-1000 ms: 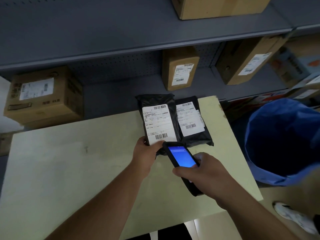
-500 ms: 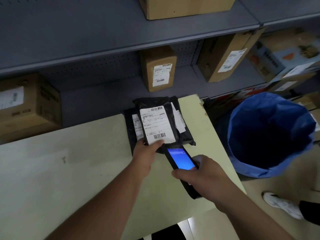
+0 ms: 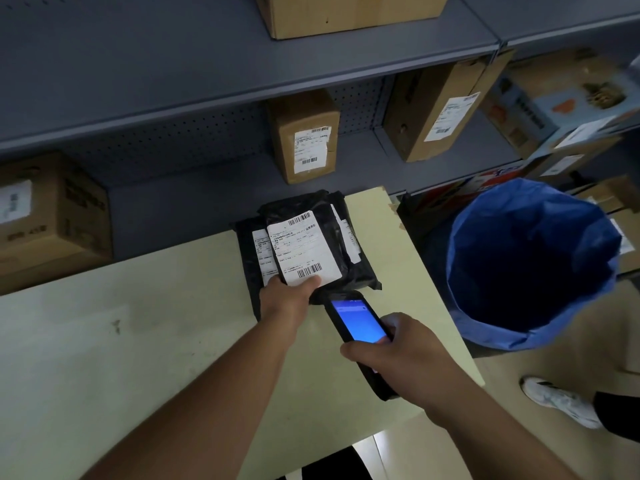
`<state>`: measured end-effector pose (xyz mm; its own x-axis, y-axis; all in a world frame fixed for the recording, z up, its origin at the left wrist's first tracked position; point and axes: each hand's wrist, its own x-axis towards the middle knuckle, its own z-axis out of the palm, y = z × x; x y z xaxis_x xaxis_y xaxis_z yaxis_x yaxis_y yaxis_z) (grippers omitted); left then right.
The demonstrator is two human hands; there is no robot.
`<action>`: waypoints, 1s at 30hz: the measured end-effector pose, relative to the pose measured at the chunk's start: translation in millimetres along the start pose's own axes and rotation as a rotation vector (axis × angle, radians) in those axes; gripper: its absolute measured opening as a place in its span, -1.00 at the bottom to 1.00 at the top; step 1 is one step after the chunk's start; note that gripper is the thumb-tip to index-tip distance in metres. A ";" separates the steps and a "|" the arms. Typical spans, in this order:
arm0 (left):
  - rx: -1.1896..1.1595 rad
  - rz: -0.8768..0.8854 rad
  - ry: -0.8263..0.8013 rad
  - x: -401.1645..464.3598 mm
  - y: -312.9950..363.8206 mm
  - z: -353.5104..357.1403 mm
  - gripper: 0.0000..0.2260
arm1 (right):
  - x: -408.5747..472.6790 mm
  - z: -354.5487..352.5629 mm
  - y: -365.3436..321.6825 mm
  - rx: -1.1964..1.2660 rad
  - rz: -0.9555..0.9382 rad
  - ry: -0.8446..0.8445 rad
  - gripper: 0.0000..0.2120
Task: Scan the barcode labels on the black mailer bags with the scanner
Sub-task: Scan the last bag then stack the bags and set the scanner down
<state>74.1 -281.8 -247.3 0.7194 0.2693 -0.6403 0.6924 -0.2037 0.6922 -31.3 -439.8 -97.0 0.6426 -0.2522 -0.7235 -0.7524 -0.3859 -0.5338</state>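
**Top mailer held up for its scan**

On the pale surface (image 3: 104, 341), the left hand (image 3: 282, 299) has its grip clamped on the near edge of the top black mailer bag (image 3: 311, 244), thumb resting on the white barcode label (image 3: 304, 249), tilting it up off the other mailer bags (image 3: 249, 258) stacked beneath at the surface's far edge. Just right of it, the right hand (image 3: 401, 351) is wrapped around the handheld scanner (image 3: 356, 323), whose blue screen is lit and whose head sits just beside the bag's near corner. Further right, a blue-lined bin (image 3: 533, 265) stands open beside the surface; nothing can be made out inside it. Judging by this, the scan of the top bag is under way or about to happen, while at least two bags below seem left to do.
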 end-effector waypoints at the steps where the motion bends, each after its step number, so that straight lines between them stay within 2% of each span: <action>1: 0.019 0.003 0.006 0.2 0.1 -1.9 -0.55 | 0.5 1.1 -0.5 -0.003 -0.001 0.002 -0.58; 5: 0.072 0.022 0.042 -1.3 1.3 -13.8 -0.54 | 1.4 7.5 -4.3 -0.009 -0.007 0.007 -0.58; 15: 0.093 0.027 0.118 -6.1 -3.5 -68.9 -0.30 | -2.8 44.8 -23.4 -0.035 -0.033 -0.035 -0.57; 21: 0.073 0.014 0.150 -1.0 -25.1 -117.5 -0.44 | -7.8 84.0 -39.3 -0.052 -0.049 -0.088 -0.55; 30: -0.021 -0.059 0.138 -2.2 -53.4 -187.3 -0.51 | -16.7 142.6 -57.2 -0.126 -0.091 -0.121 -0.56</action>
<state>25.1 -95.2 -220.5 0.6620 0.4069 -0.6294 0.7308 -0.1641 0.6625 -19.7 -287.0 -116.8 0.6791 -0.1054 -0.7264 -0.6632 -0.5123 -0.5457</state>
